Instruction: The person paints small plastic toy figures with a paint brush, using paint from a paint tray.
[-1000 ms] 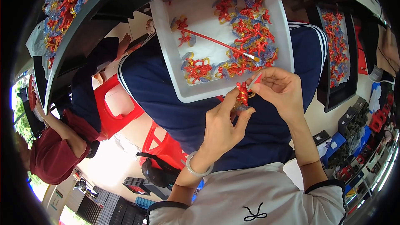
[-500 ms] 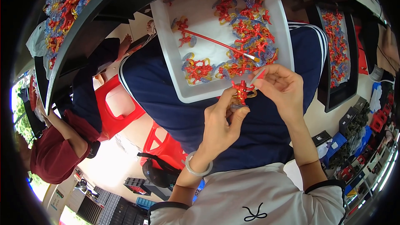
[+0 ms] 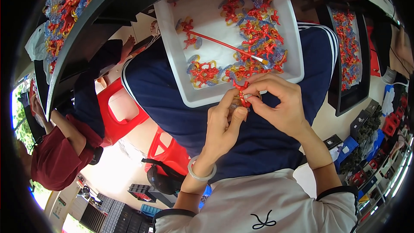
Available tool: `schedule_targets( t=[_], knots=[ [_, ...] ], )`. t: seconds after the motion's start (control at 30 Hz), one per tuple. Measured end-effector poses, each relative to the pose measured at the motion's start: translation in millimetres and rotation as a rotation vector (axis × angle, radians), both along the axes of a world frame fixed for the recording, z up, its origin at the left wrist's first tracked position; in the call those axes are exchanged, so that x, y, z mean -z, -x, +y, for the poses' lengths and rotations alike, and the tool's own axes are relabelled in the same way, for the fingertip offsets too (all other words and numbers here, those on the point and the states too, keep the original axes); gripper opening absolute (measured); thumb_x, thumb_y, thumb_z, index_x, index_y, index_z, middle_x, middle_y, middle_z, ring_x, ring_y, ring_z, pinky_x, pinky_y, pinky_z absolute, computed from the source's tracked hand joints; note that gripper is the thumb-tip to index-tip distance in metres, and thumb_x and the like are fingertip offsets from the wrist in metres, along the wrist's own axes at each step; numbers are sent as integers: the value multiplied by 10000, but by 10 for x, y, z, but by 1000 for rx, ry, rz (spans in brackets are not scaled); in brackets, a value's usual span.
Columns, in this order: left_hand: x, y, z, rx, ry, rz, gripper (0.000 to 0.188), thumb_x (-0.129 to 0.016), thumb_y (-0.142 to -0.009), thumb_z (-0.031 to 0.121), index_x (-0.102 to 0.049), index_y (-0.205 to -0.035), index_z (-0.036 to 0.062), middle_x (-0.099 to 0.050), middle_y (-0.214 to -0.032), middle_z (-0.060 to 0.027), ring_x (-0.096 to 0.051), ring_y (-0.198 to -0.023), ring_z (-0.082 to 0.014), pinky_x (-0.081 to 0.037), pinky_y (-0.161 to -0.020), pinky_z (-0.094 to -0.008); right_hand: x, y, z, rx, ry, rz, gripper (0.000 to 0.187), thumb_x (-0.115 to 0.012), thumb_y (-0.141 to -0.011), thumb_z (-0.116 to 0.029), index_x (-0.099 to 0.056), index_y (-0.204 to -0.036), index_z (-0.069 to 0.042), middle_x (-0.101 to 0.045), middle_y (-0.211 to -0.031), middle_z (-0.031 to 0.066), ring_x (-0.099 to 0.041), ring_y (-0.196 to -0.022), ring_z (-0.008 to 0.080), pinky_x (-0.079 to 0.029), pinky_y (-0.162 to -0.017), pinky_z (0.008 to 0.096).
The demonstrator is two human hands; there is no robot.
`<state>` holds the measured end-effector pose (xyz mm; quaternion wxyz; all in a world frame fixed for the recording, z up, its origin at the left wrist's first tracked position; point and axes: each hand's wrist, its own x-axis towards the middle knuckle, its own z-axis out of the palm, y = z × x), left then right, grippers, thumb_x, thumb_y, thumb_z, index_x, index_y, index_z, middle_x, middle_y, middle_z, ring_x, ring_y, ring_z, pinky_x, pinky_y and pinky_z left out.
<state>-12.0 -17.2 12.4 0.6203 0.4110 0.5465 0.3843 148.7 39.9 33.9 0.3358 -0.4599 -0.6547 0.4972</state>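
In front of my lap, my left hand (image 3: 223, 125) is closed around a small red plastic figure (image 3: 241, 87) with translucent yellow and bluish parts. Thumb and fingers grip its lower end, and the red limbs stick up. My right hand (image 3: 278, 103) is closed in a pinch against the figure's right side. Whatever lies between those fingertips is hidden. Just beyond both hands, a white tray (image 3: 189, 97) on my lap holds many similar figures (image 3: 261, 34). A red-handled paintbrush (image 3: 224, 45) lies across the tray, its bristles pointing right.
A black tray (image 3: 345, 51) of more figures is at the right. At the upper left, a dark-edged surface (image 3: 75, 51) carries another heap of figures (image 3: 71, 6). A person in a maroon shirt (image 3: 60, 157) works at the left, near red plastic stools (image 3: 123, 112).
My right hand has moved left and down onto the figure. The small red and white pointed piece in its fingers no longer shows. My left hand has shifted slightly left, turning the figure.
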Motion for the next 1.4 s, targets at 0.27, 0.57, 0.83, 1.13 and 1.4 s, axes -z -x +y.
schedule_targets(
  t=[0.27, 0.57, 0.83, 1.13, 1.4],
  knots=[
    [38, -17, -19, -52, 19, -56, 324, -561, -951, 221, -520, -1156, -27, -538, -638, -44, -426, -550, -68, -337, -490, -221, 64, 77, -38, 78, -138, -39, 213, -666, -703, 80, -658, -893, -15, -663, -913, 122, -650, -767, 199, -515, -550, 255],
    [-26, -31, -63, -56, 22, -71, 353, -559, -956, 234, -511, -1157, -52, -539, -654, -46, -453, -577, -70, -359, -508, -217, 9, -12, -15, 74, -19, -12, 211, -656, -717, 75, -662, -911, -7, -672, -878, 114, -657, -755, 172, -523, -607, 258],
    [1, -40, -86, -6, 19, -106, 396, -567, -956, 266, -499, -1154, -71, -523, -643, -47, -453, -575, -71, -361, -513, -216, -11, -45, -28, -14, -6, -9, 213, -671, -719, 59, -658, -922, -5, -671, -865, 92, -648, -765, 156, -516, -680, 263],
    [5, 85, -58, -57, 75, -378, 561, -538, -947, 422, -465, -1244, -49, -575, -807, -65, -441, -614, -86, -330, -541, -205, 113, 37, 235, 316, 394, 329, 156, -697, -790, 8, -651, -936, 39, -676, -897, 79, -643, -828, 137, -529, -681, 278],
    [92, 165, -28, -113, 36, -494, 557, -544, -940, 418, -436, -1266, -19, -616, -1005, -156, -415, -664, -115, -346, -606, -221, 1160, 355, 478, 131, -64, -319, 237, -718, -766, -50, -675, -993, 2, -678, -876, 131, -656, -772, 232, -522, -651, 311]
  ],
)
